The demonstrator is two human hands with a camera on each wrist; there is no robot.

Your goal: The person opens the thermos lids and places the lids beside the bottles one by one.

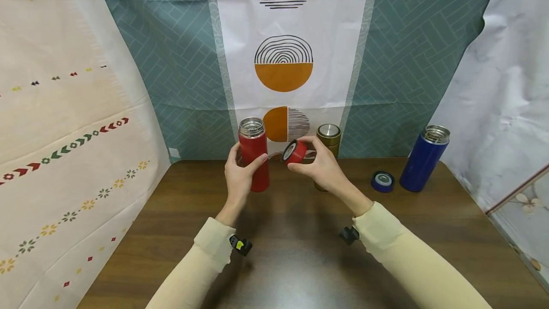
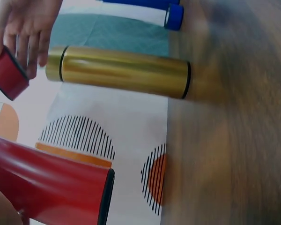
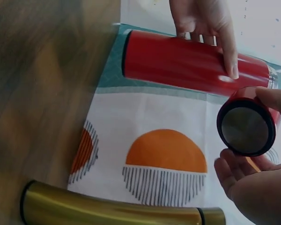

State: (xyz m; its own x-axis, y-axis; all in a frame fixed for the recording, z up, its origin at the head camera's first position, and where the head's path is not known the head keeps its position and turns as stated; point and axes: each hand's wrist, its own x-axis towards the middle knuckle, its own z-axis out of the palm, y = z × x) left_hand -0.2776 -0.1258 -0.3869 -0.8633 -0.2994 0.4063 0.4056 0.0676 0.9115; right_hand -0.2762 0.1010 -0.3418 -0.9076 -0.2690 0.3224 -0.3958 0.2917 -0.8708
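Note:
In the head view my left hand [image 1: 240, 175] grips a red thermos bottle [image 1: 253, 148] around its body. The bottle is upright with a bare metal neck, uncapped; its base looks raised off the table in the wrist views. To the right of that neck, my right hand [image 1: 322, 168] holds a red lid [image 1: 297, 152] between thumb and fingers. The lid is tilted and apart from the bottle. The right wrist view shows a flat, dark-rimmed face of the lid [image 3: 246, 129]. Behind the right hand stands a capped gold thermos [image 2: 126, 70], partly hidden in the head view.
An uncapped blue thermos [image 1: 424, 163] stands on the right of the wooden table [image 1: 296, 256]. Its blue lid [image 1: 382, 181] lies beside it, to the left. A patterned cloth [image 1: 180, 61] hangs behind the table's far edge, with light cloths at both sides.

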